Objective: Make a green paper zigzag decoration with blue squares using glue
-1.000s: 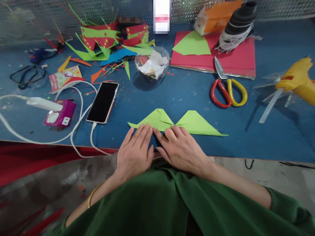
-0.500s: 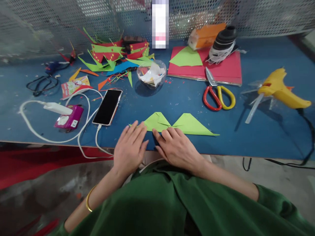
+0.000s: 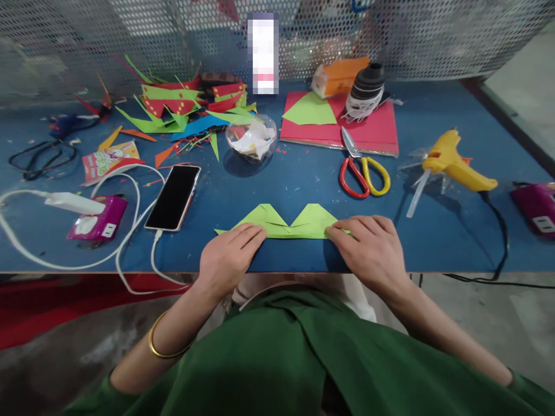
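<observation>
A folded green paper (image 3: pixel 288 227) with two raised peaks lies near the front edge of the blue table. My left hand (image 3: pixel 232 251) grips its left part along the lower edge, fingers together. On the right part, my right hand (image 3: pixel 370 248) pinches the lower edge between thumb and fingers. The middle of the paper shows between my hands, with a notch between the peaks. Both paper tips are partly covered by my fingers.
Scissors (image 3: pixel 359 167) lie behind the paper, a yellow glue gun (image 3: pixel 459 164) to the right. A phone (image 3: pixel 173 198) with a white cable is at left. A clear bowl (image 3: pixel 251 138), red sheets (image 3: pixel 368 130) and paper masks (image 3: pixel 171 101) stand farther back.
My right hand has moved right, from the paper's middle to its right part. My left hand's fingers have closed over the left part. The view has shifted.
</observation>
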`<state>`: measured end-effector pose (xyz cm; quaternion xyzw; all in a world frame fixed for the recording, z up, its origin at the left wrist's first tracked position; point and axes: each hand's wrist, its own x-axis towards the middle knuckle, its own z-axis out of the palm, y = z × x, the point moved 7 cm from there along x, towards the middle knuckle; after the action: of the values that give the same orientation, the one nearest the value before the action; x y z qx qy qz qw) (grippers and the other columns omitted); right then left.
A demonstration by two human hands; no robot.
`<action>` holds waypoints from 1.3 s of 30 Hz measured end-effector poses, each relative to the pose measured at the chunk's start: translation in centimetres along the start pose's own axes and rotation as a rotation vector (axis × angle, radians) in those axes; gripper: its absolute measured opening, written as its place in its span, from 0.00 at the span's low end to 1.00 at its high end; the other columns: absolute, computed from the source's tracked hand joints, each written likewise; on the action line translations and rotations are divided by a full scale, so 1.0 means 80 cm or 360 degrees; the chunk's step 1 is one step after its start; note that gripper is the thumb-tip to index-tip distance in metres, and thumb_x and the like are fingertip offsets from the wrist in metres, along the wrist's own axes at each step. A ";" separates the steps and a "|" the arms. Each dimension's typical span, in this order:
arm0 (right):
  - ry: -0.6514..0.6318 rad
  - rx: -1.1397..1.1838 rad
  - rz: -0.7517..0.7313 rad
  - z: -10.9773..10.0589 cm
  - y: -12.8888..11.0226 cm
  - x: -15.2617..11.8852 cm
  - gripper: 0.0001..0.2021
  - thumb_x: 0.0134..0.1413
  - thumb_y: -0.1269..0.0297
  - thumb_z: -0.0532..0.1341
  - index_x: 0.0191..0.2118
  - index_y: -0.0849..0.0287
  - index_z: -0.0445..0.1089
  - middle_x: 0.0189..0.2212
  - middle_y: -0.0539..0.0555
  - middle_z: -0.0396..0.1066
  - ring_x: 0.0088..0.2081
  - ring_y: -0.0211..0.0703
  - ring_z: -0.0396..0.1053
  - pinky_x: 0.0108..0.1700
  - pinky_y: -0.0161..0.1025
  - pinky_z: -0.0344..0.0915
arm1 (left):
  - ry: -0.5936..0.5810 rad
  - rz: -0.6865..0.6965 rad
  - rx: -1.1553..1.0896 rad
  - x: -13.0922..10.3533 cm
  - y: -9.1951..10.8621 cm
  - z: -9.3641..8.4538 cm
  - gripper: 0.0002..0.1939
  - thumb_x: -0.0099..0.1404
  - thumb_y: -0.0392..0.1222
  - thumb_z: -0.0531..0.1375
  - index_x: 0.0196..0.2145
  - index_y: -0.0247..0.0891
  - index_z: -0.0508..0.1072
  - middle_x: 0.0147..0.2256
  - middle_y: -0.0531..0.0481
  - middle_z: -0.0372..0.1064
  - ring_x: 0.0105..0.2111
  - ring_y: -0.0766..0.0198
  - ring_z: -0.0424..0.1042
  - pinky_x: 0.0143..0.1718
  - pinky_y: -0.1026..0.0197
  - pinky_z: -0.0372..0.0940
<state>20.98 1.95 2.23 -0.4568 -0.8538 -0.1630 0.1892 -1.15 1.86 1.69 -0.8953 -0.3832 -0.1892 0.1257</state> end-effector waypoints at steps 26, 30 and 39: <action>-0.0125 0.0110 -0.0224 0.022 -0.025 0.050 0.12 0.64 0.75 0.57 0.48 0.66 0.76 0.43 0.60 0.78 0.44 0.50 0.71 0.48 0.45 0.64 | -0.0087 0.0221 -0.0086 0.057 -0.003 0.014 0.15 0.75 0.34 0.51 0.44 0.32 0.78 0.43 0.44 0.80 0.41 0.57 0.78 0.39 0.56 0.70; -0.0004 0.0114 -0.0218 0.007 -0.016 0.047 0.11 0.65 0.75 0.57 0.48 0.63 0.75 0.42 0.58 0.79 0.44 0.46 0.71 0.48 0.44 0.63 | -0.0177 0.0338 -0.0036 0.069 0.003 0.016 0.16 0.75 0.33 0.49 0.41 0.31 0.78 0.40 0.43 0.80 0.38 0.57 0.77 0.37 0.57 0.71; -0.0152 0.0003 -0.0375 0.016 -0.011 0.051 0.13 0.65 0.77 0.54 0.40 0.63 0.77 0.32 0.55 0.76 0.34 0.42 0.67 0.44 0.44 0.59 | -0.0248 0.0447 -0.0031 0.076 0.005 0.019 0.15 0.74 0.31 0.50 0.42 0.30 0.77 0.39 0.41 0.78 0.36 0.57 0.76 0.33 0.57 0.71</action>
<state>17.92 5.01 2.93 -0.3602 -0.9098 -0.1612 0.1282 3.35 6.06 2.92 -0.9532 -0.2609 -0.1035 0.1120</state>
